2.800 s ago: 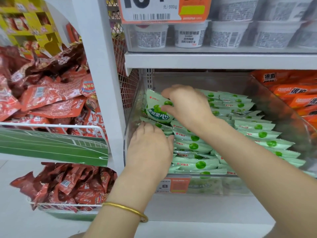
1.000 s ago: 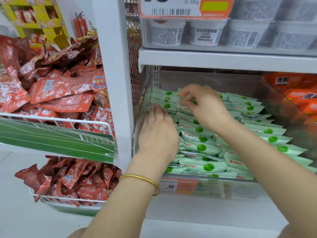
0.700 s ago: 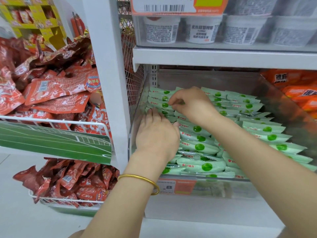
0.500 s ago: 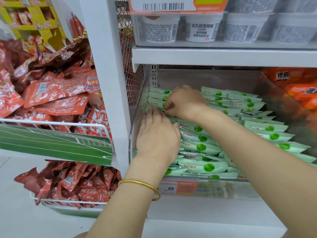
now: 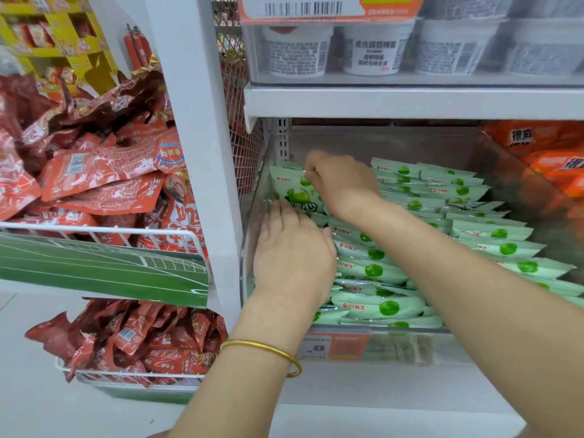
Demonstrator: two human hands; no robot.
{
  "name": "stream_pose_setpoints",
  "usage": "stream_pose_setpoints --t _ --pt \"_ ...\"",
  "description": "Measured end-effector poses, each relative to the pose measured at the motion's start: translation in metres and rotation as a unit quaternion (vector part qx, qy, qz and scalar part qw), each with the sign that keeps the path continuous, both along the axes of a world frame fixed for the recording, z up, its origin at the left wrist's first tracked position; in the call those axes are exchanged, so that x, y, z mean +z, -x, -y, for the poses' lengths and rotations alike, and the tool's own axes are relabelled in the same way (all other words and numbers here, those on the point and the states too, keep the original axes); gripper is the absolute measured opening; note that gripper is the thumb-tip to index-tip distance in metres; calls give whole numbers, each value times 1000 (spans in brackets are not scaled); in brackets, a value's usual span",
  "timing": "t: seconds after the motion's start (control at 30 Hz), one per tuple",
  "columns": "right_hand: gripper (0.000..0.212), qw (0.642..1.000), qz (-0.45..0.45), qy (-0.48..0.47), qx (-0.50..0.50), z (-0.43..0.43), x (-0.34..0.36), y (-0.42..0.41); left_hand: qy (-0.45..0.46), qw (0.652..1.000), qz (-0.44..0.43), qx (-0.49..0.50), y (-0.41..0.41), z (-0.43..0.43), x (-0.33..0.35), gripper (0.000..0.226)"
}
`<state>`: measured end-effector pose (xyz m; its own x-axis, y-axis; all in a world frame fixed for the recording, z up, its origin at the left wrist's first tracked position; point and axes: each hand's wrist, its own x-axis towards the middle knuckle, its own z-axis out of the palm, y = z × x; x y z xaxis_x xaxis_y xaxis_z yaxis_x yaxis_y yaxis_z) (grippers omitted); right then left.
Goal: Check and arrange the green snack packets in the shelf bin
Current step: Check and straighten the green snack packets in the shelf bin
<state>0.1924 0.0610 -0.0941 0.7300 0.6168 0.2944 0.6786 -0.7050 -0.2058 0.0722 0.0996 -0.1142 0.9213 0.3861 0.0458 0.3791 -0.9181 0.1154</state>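
Lifting hand: the right hand (image 5: 343, 184) pinched the top edge of a pale-green foil snack packet (image 5: 292, 192) in curled fingertips, tipping it upright at the far-left end of the clear plastic shelf bin (image 5: 410, 346).
Bracing hand: the left hand (image 5: 292, 257) lay flat, fingers straight and together, pressing the near-left row of green packets (image 5: 373, 270).
Doing it well: the step seemed to call for a firm hold on the row — and laying the raised packet down flat.
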Motion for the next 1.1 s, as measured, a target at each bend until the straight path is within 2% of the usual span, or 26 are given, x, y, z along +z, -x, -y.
stream_pose_setpoints --t 0.1,0.3,0.4,0.5,0.63,0.7,0.77,0.8,0.93,1.03,1.1 --pt "16 996 -19 -81 -18 4 7 -1 5 1000 -1 1 1 1 1 58" --pt "20 966 -26 -242 -83 26 17 -5 16 1000 14 -5 1 0 0 57" --pt "18 935 -41 -340 -97 50 15 0 33 999 38 -3 1 -1 0 55" --pt "8 896 -108 -420 -92 76 13 8 82 991 103 2 2 -1 1 47" --pt "23 867 -213 -446 -59 107 16 20 198 945 260 -1 10 0 13 20" --pt "22 860 -253 -441 -29 115 16 25 289 912 289 -15 19 5 21 30" --pt "19 849 -289 -442 1 120 16 30 427 857 284 -50 27 9 25 48" --pt "17 842 -307 -442 17 121 16 33 468 835 278 -77 30 12 25 54" --pt "14 808 -352 -469 53 123 15 40 452 832 261 -188 34 17 19 74" --pt "10 791 -360 -492 54 125 13 40 454 829 264 -191 31 18 15 73" --pt "20 788 -366 -491 70 126 11 41 449 827 285 -183 28 19 13 69"
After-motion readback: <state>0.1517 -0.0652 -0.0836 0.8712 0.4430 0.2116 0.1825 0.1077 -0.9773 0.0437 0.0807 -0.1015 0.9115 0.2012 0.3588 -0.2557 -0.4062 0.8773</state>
